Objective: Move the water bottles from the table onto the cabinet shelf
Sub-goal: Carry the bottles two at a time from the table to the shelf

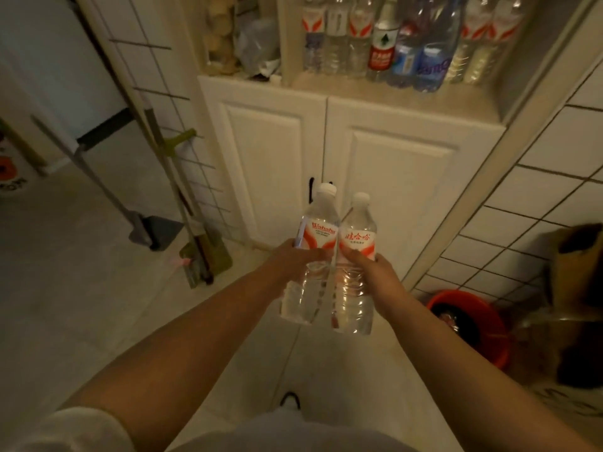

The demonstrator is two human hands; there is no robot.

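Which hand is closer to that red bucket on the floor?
Right. The right hand holds a bottle just up-left of the red bucket; the left hand is farther left.

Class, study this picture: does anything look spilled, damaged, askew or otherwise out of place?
Nothing stands out. Both held bottles, left bottle and right bottle, are capped and nearly upright; the bottles on the cabinet shelf stand upright, and no spill shows on the floor.

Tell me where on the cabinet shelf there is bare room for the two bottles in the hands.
The shelf is bare along its front edge, before the standing bottles, and at its front right corner by the cabinet wall. The back is crowded. The left hand and right hand each hold a bottle.
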